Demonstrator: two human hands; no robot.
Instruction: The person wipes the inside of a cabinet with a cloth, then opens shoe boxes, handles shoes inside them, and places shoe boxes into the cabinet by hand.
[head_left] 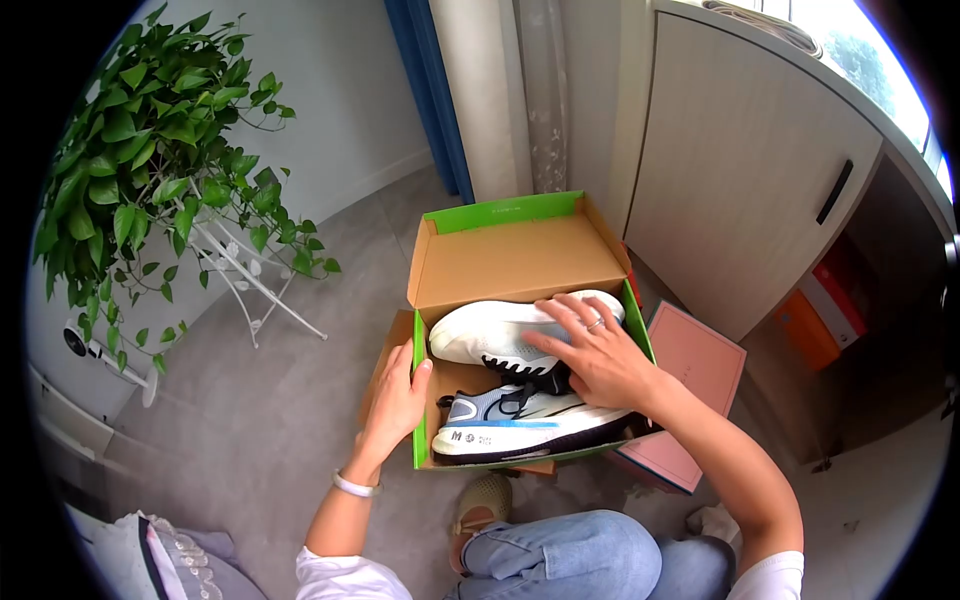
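Note:
An opened green shoebox (pixel 421 440) with a brown inside holds a pair of sneakers. The upper sneaker (pixel 475 328) lies on its side with its white sole showing at the back. In front of it, the lower sneaker (pixel 510 436) is grey and blue with black laces and a thick white sole. My left hand (pixel 394 405) grips the box's left wall, thumb near the rim. Over the upper sneaker lies my right hand (pixel 590 352), fingers spread and a ring on one; it appears to touch the shoe. Its palm hides part of both sneakers.
A pink box (pixel 697 350) sits right of the shoebox, near a wooden cabinet (pixel 740 170) with a black handle. Orange and red folders (pixel 808 330) stand in the open shelf. At left, a leafy plant (pixel 150 150) trails over a white metal stand (pixel 245 270).

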